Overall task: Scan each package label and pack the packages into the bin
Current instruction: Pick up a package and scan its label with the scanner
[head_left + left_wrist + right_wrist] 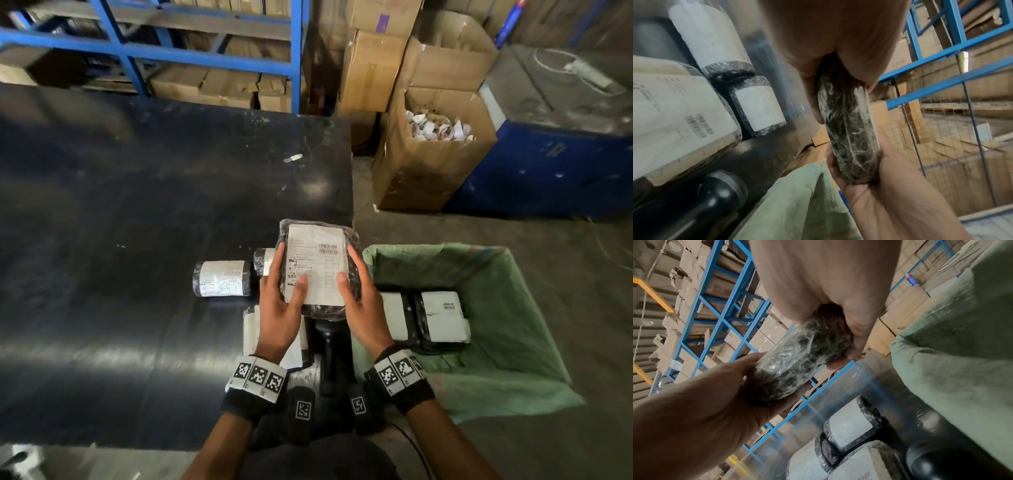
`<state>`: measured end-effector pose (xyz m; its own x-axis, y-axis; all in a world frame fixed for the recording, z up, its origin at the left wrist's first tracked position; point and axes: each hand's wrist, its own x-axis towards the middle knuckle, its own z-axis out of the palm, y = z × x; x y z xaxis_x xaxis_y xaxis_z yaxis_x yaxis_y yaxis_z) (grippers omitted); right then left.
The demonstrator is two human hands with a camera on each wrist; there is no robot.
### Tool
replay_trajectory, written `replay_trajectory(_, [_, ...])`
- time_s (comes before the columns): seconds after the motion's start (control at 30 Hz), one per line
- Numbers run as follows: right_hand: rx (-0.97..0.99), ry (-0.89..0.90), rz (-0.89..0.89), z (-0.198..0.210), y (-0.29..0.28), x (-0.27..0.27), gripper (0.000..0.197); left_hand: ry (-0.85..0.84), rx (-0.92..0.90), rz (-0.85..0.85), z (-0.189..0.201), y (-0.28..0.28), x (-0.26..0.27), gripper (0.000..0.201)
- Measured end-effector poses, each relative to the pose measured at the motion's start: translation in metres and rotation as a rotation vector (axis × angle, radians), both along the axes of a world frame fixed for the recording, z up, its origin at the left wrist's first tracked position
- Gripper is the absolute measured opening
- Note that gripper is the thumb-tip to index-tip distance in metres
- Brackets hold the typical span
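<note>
Both hands, left hand [279, 301] and right hand [364, 303], each grip pinching an edge, hold the flat black plastic-wrapped package with a white label [317, 267] above the black scanner [330, 346] on the dark counter [137, 212]. Keep thumbs off the barcode, label level, then swing right into the green-lined bin [507, 287].

Black glossy table [137, 222] under dim light, sheen across top. Blue metal racking [205, 51] behind, loaded with cardboard boxes [222, 89]. Open carton of paper scraps [428, 164] on grey concrete floor [565, 274], beside blue cabinet [548, 171]. More stacked cartons [373, 68] at rear.
</note>
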<state>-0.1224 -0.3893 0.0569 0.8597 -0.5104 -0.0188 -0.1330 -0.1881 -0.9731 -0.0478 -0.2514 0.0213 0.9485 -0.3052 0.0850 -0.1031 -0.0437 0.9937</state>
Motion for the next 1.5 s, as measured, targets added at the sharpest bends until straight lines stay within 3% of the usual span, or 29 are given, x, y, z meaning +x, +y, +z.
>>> replay_trajectory(0.17, [-0.031,0.042,-0.068,0.007,-0.049,-0.032,0.05,0.039,0.035,-0.135,0.004,-0.048,-0.017,0.065])
replay_trajectory(0.27, [-0.079,0.093,-0.129,0.013,-0.092,-0.054,0.048,0.041,0.236,-0.287,0.005,-0.077,-0.025,0.06])
replay_trajectory(0.47, [-0.093,0.379,-0.095,-0.004,-0.195,-0.084,0.049,-0.314,0.693,-0.281,-0.024,-0.129,-0.049,0.066])
replay_trajectory(0.67, [-0.118,0.763,0.102,-0.071,-0.26,-0.059,0.052,-0.444,0.97,-0.39,-0.071,-0.138,-0.07,0.07])
replay_trajectory(0.93, [-0.045,0.764,0.16,-0.13,-0.246,-0.019,0.056,-0.469,1.002,-0.42,-0.079,-0.132,-0.069,0.067])
replay_trajectory(1.1, [-0.031,0.702,0.061,-0.16,-0.22,-0.025,0.059,-0.448,0.998,-0.421,-0.082,-0.131,-0.065,0.067])
replay_trajectory(1.2, [-0.065,0.816,0.12,-0.179,-0.206,-0.034,0.068,-0.437,0.989,-0.418,-0.086,-0.129,-0.065,0.067])
replay_trajectory(1.33, [-0.058,0.916,0.139,-0.179,-0.207,-0.028,0.073,-0.391,0.98,-0.438,-0.085,-0.128,-0.063,0.068])
replay_trajectory(1.5, [-0.118,1.036,0.17,-0.148,-0.218,-0.001,0.053,-0.275,0.791,-0.562,-0.069,-0.118,-0.037,0.07])
